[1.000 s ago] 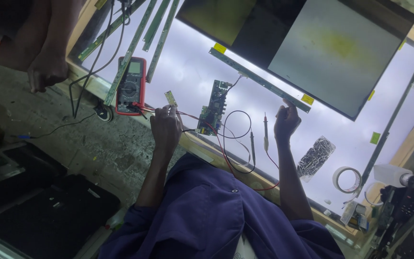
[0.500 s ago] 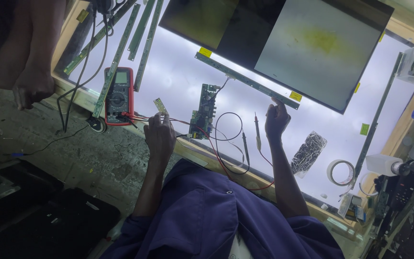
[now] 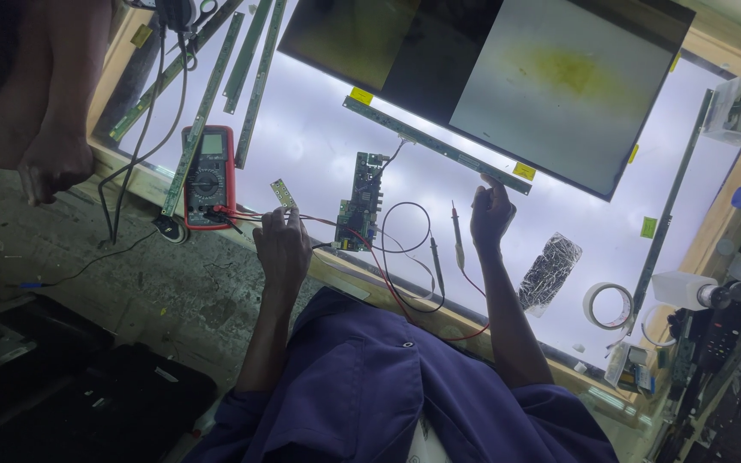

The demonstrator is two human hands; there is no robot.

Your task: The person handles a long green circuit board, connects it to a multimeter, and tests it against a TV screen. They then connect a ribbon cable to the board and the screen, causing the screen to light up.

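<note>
Since the earlier frame, little is changed. A small pale strip [image 3: 282, 193] is pinched by the left hand [image 3: 282, 244]; the slim board [image 3: 436, 146] is touched by the right hand [image 3: 490, 214], fingers curled. Red leads [image 3: 388, 274] could be snagged, dragging the green circuit board [image 3: 358, 201] mid-counter [image 3: 319, 137].

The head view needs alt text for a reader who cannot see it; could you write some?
A person in a blue shirt leans over a lit white panel, left hand by a small strip board, right hand touching a long strip. A multimeter and circuit board lie between.
</note>
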